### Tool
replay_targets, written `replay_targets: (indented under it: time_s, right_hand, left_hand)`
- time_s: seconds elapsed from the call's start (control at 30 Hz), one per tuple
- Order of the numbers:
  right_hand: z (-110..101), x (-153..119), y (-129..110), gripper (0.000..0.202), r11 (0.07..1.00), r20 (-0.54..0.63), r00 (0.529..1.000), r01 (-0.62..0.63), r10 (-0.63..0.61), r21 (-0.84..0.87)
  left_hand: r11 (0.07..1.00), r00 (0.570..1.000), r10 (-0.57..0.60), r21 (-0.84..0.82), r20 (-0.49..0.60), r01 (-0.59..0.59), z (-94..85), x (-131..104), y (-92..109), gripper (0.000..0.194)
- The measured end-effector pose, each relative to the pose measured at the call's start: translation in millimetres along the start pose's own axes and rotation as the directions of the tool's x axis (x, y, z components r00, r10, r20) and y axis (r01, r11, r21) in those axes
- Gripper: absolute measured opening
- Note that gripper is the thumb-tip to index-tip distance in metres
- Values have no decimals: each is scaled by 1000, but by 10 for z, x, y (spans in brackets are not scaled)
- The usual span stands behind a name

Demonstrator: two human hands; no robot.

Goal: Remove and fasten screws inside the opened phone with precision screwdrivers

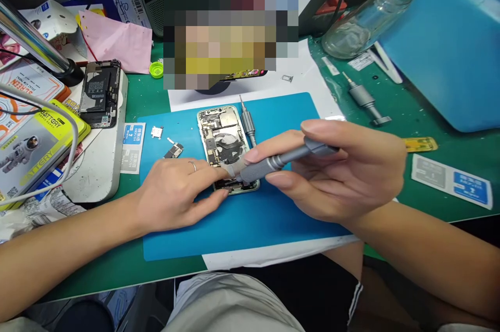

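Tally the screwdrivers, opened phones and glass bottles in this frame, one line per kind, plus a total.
Screwdrivers: 3, one in the right hand
Opened phones: 2
Glass bottle: 1
Total: 6

"Grey knurled metal screwdrivers [266, 168]?"

"Three: one held, one on the blue rectangular mat [187, 243], one beyond the mat's right edge."

"Opened rectangular phones [229, 136]?"

"Two: one on the mat, one beyond the mat's left edge."

"Clear glass bottles [351, 32]?"

"Just one."

"Blue-and-grey printed cards [452, 181]?"

"Two."
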State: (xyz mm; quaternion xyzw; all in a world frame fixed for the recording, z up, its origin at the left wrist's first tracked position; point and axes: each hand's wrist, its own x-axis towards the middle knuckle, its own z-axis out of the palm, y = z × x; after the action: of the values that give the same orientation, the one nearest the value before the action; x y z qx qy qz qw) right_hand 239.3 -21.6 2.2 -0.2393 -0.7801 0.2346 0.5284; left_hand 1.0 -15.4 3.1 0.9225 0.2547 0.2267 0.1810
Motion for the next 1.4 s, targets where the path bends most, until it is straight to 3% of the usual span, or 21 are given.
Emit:
replay_targets:
  time_s: [0.13, 0.77, 1.23, 1.4]
  right_hand:
    - [23, 24, -2, 64, 999, -31, 999, 12, -11, 34]
    - [-49, 39, -6, 71, 999, 54, 997, 48, -47, -9]
    - [-33, 22, -25, 65, 999, 51, 998, -36, 38, -30]
    - [-42, 46, -15, 69, 998, 42, 999, 37, -35, -41]
  left_hand:
    - [998, 998, 67, -15, -10, -67, 21, -3, -21, 13]
    - [997, 997, 62, -42, -37, -64, 27, -3, -29, 16]
    - [999, 999, 39, -3, -14, -39, 22, 0, -12, 20]
    - [998, 999, -33, -51, -28, 32, 9, -4, 10, 18]
